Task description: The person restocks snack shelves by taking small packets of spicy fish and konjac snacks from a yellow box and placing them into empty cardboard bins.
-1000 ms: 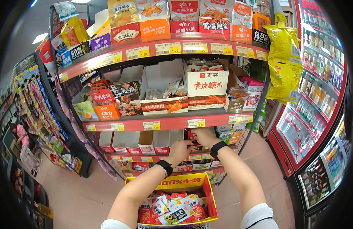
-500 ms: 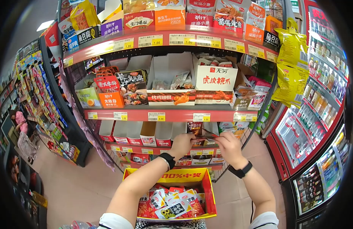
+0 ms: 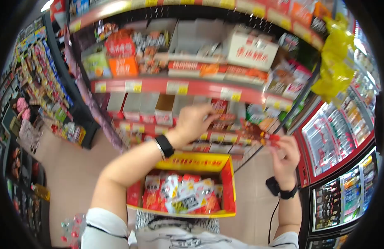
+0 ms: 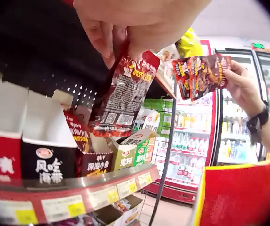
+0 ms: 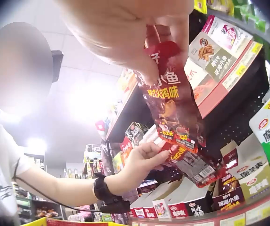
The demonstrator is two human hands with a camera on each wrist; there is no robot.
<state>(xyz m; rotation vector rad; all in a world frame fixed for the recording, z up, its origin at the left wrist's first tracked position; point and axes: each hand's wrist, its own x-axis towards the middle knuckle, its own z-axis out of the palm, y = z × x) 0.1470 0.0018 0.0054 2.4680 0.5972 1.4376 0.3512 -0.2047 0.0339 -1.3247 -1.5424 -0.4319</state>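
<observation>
My left hand (image 3: 194, 120) is at the lower shelf in the head view. It pinches the top of a dark red snack packet (image 4: 125, 92), whose printed back with barcodes faces the left wrist camera. That packet hangs over a small dark red carton (image 4: 95, 163) on the shelf. Off to the right, my right hand (image 3: 288, 153) grips more than one similar dark red packet (image 5: 175, 106) by one end. In front of my body is a yellow and red box (image 3: 230, 186), with many red and white snack packets (image 3: 187, 193) heaped inside.
White and coloured cartons (image 4: 48, 160) line the lower shelf beside the dark red one. Above runs a red shelf edge (image 3: 146, 85) with price tags. Yellow bags (image 3: 335, 58) hang at the rack's right side, near glass-door drink coolers (image 3: 324, 143). A black cable (image 3: 273, 220) trails by the right arm.
Both hands were close together at the lower shelf; the right hand has moved right, away from it, with packets. The left hand stays by the shelf. The head view has tilted down.
</observation>
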